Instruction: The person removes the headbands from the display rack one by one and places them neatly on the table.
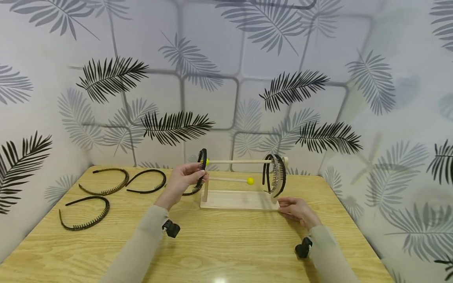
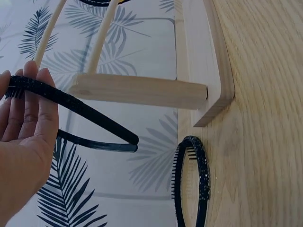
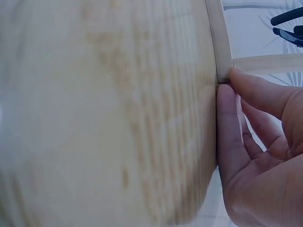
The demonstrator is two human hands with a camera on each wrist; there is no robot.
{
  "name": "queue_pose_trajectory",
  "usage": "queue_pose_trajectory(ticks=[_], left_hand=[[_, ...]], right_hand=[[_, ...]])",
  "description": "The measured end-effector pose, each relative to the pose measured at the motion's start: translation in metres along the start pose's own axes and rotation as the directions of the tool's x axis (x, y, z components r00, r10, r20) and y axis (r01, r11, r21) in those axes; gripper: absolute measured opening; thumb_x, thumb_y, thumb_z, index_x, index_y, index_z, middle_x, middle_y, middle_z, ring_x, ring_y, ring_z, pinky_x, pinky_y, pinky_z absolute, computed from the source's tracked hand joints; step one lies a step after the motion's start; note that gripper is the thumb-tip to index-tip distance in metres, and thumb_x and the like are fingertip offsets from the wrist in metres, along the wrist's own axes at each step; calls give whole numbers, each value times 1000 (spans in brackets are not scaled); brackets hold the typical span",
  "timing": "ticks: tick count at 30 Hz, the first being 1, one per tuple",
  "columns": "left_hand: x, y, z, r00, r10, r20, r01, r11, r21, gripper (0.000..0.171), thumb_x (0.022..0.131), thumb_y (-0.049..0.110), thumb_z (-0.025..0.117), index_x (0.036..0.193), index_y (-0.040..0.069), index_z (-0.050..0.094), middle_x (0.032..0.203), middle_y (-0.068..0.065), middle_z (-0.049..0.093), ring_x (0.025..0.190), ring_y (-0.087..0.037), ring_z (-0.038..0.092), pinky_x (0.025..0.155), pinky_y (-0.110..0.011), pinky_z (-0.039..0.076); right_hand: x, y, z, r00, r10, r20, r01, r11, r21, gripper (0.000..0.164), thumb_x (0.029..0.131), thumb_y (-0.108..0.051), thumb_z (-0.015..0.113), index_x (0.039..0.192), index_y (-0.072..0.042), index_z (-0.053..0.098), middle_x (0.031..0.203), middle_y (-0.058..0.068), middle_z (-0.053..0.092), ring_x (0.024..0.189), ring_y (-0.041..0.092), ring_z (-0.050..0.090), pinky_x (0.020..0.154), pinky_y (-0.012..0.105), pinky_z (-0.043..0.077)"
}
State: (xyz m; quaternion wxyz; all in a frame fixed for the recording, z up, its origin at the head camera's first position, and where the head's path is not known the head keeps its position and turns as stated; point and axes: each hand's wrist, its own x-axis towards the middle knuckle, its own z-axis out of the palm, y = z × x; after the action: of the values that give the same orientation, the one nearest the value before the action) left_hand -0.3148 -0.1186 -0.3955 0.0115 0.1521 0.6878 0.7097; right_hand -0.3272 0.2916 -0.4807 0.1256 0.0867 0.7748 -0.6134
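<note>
In the head view, my left hand (image 1: 185, 179) pinches a black toothed headband (image 1: 203, 155) beside the left end of the upper rod (image 1: 237, 162) of a wooden stand. The left wrist view shows that headband (image 2: 90, 111) between thumb and fingers, its two ends pointing away from the palm. Whether the rod's tip lies inside its loop I cannot tell. My right hand (image 1: 299, 211) pinches the right front corner of the stand's base (image 1: 240, 200); the right wrist view shows thumb and forefinger at that corner. Several headbands (image 1: 277, 175), one glittery, hang at the upper rod's right end.
Several dark headbands (image 1: 86, 226) lie on the wooden table (image 1: 219, 243) to the left. One sparkly headband (image 2: 203, 175) lies close to the stand's left end. The lower rod (image 1: 226, 179) ends in a yellow ball (image 1: 250, 181). A leaf-patterned wall (image 1: 219, 98) stands behind.
</note>
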Motion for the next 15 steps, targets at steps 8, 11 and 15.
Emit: queue_pose_trajectory(ticks=[8,11,15], left_hand=[[-2,-6,-13,999,-31,-20,31,999,42,43,94,14,68,132,-3,57,99,-3,73,87,-9,71,91,-31,56],[-3,-11,-16,998,-38,-41,42,996,85,45,93,16,69,133,-2,58,98,0,74,92,-13,70,88,-27,55],[-6,-15,-22,998,-34,-49,39,992,120,45,92,19,70,131,0,59,101,-3,74,97,-18,70,85,-23,55]], right_hand=[[0,0,0,1000,3,-9,-3,1000,-10,47,91,6,61,137,6,51,102,9,63,87,9,66,84,29,58],[0,0,1,1000,5,-9,-6,1000,-19,48,91,6,62,137,6,51,103,9,63,87,8,66,84,29,58],[-2,-2,1,1000,-1,-2,1,1000,-14,49,90,6,63,137,7,50,105,10,63,87,9,66,85,29,58]])
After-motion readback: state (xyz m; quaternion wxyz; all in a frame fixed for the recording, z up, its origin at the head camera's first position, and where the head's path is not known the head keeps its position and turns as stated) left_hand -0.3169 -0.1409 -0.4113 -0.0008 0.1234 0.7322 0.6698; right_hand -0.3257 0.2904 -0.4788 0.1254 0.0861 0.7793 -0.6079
